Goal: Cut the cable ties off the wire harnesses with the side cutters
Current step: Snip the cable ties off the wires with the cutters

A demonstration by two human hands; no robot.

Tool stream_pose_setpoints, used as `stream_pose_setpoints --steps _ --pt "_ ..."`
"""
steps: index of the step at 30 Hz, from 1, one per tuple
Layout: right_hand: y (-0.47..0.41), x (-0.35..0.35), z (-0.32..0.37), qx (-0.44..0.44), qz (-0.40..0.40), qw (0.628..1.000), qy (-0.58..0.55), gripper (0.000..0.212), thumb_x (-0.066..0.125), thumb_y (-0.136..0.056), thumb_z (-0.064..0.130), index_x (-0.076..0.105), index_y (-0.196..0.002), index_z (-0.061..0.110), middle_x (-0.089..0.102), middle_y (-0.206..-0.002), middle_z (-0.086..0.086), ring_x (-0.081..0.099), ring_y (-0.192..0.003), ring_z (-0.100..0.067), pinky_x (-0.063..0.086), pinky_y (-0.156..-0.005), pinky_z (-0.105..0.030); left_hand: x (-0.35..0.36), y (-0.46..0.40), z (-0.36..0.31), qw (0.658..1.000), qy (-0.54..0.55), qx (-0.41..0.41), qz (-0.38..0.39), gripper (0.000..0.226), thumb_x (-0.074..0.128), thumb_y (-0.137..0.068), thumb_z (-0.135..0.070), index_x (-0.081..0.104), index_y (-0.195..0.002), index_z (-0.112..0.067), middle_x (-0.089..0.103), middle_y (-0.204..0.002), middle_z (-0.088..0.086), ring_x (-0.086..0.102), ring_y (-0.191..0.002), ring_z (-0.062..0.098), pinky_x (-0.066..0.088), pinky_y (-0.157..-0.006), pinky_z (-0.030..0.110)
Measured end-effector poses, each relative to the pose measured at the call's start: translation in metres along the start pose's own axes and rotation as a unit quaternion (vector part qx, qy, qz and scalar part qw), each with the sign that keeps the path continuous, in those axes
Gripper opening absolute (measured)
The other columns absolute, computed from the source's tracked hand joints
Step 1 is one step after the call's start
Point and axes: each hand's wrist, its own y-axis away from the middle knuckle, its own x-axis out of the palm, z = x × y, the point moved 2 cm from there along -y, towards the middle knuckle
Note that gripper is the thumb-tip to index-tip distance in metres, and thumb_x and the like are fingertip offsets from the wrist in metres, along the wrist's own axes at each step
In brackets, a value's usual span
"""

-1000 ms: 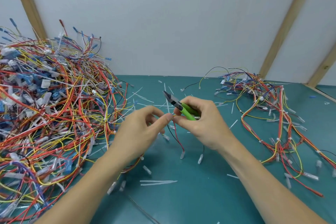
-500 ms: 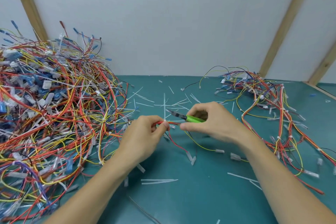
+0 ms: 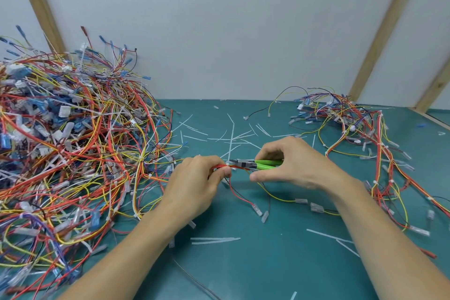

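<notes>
My left hand (image 3: 194, 185) pinches a small wire harness (image 3: 239, 193) of red, black and yellow wires just above the green table (image 3: 243, 263). Its loose ends with clear connectors trail down onto the table toward me. My right hand (image 3: 294, 165) grips the green-handled side cutters (image 3: 258, 164), held level and pointing left. The dark jaws sit at a white cable tie (image 3: 228, 164) on the red wires, right beside my left fingertips. Whether the jaws are around the tie is too small to tell.
A large tangled pile of harnesses (image 3: 68, 148) fills the left side. A smaller pile of harnesses (image 3: 365, 139) lies at the right and far right. Cut white tie strips (image 3: 214, 240) litter the table. A white wall with wooden battens (image 3: 379, 31) stands behind.
The cutters have swung from pointing up-left to lying level, jaws now at the tie by my left fingers. Both hands lowered slightly and the harness ends spread out on the table.
</notes>
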Motion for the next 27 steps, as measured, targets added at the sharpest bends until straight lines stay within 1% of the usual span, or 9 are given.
stream_pose_setpoints --steps 3,6,7,10,12,14,17,19,27 --pt "0.0008 0.0010 0.0021 -0.008 0.001 1.000 -0.004 0.029 0.088 -0.069 0.053 0.076 -0.082 0.030 0.074 -0.076 0.008 0.067 -0.077 -0.015 0.054 -0.078 -0.038 0.0002 0.0004 -0.0003 1.000 -0.006 0.010 -0.006 0.020 0.063 -0.095 -0.044 0.072 -0.087 -0.028 0.049 -0.051 -0.004 0.043 -0.059 0.019 0.032 -0.055 0.034" --pt "0.0013 0.0018 0.0042 -0.012 -0.001 1.000 -0.004 0.027 0.089 -0.070 0.051 0.077 -0.081 0.030 0.074 -0.075 0.006 0.067 -0.076 -0.017 0.054 -0.075 -0.036 0.0003 0.0004 0.0005 1.000 -0.008 0.011 -0.010 0.018 0.064 -0.095 -0.044 0.072 -0.086 -0.029 0.046 -0.049 -0.005 0.042 -0.058 0.018 0.031 -0.056 0.034" --pt "0.0014 0.0016 0.0047 -0.011 -0.002 1.000 -0.003 0.026 0.089 -0.070 0.051 0.078 -0.080 0.029 0.074 -0.074 0.007 0.067 -0.073 -0.016 0.054 -0.073 -0.035 0.0004 0.0002 0.0009 1.000 -0.008 0.010 -0.010 0.018 0.064 -0.095 -0.044 0.072 -0.086 -0.029 0.045 -0.049 -0.005 0.042 -0.057 0.018 0.031 -0.056 0.034" --pt "0.0016 0.0009 0.0060 -0.007 -0.006 1.000 0.006 0.026 0.089 -0.070 0.050 0.078 -0.078 0.028 0.072 -0.069 0.008 0.060 -0.063 -0.004 0.049 -0.066 -0.028 0.0008 -0.0002 0.0017 1.000 -0.006 0.005 -0.010 0.018 0.065 -0.094 -0.044 0.072 -0.086 -0.029 0.046 -0.049 -0.005 0.043 -0.058 0.018 0.031 -0.056 0.034" --pt "0.0018 0.0005 0.0070 -0.006 -0.009 1.000 0.017 0.026 0.089 -0.069 0.049 0.077 -0.077 0.028 0.071 -0.068 0.009 0.058 -0.061 -0.002 0.047 -0.064 -0.025 0.0012 -0.0002 0.0021 1.000 -0.007 0.003 -0.011 0.018 0.065 -0.094 -0.044 0.072 -0.087 -0.030 0.049 -0.051 -0.004 0.044 -0.060 0.020 0.032 -0.056 0.034" --pt "0.0018 0.0002 0.0083 -0.006 -0.015 0.999 0.030 0.026 0.090 -0.070 0.049 0.077 -0.077 0.027 0.071 -0.068 0.008 0.058 -0.062 -0.004 0.048 -0.065 -0.028 0.0015 0.0000 0.0026 1.000 -0.007 0.000 -0.011 0.018 0.065 -0.094 -0.044 0.072 -0.086 -0.031 0.051 -0.052 -0.005 0.045 -0.061 0.020 0.032 -0.056 0.033" --pt "0.0020 -0.0001 0.0099 -0.005 -0.020 0.999 0.035 0.026 0.090 -0.070 0.046 0.076 -0.077 0.025 0.072 -0.069 0.007 0.062 -0.065 -0.009 0.051 -0.068 -0.031 0.0017 0.0000 0.0036 1.000 -0.005 -0.003 -0.011 0.017 0.065 -0.094 -0.045 0.072 -0.085 -0.032 0.049 -0.050 -0.006 0.045 -0.057 0.014 0.031 -0.054 0.032" --pt "0.0019 -0.0001 0.0098 -0.006 -0.022 0.999 0.035 0.025 0.090 -0.070 0.044 0.076 -0.077 0.024 0.072 -0.068 0.007 0.062 -0.064 -0.008 0.051 -0.068 -0.030 0.0018 0.0002 0.0039 1.000 -0.001 -0.002 -0.013 0.017 0.066 -0.093 -0.044 0.072 -0.084 -0.032 0.046 -0.048 -0.006 0.044 -0.054 0.011 0.030 -0.052 0.031" --pt "0.0006 0.0017 0.0071 -0.001 -0.017 1.000 0.019 0.021 0.090 -0.072 0.039 0.076 -0.075 0.024 0.072 -0.067 0.008 0.062 -0.063 -0.007 0.051 -0.065 -0.029 0.0027 0.0002 0.0048 1.000 -0.002 0.001 -0.015 0.016 0.066 -0.093 -0.044 0.072 -0.084 -0.032 0.047 -0.049 -0.007 0.044 -0.054 0.010 0.030 -0.052 0.030"
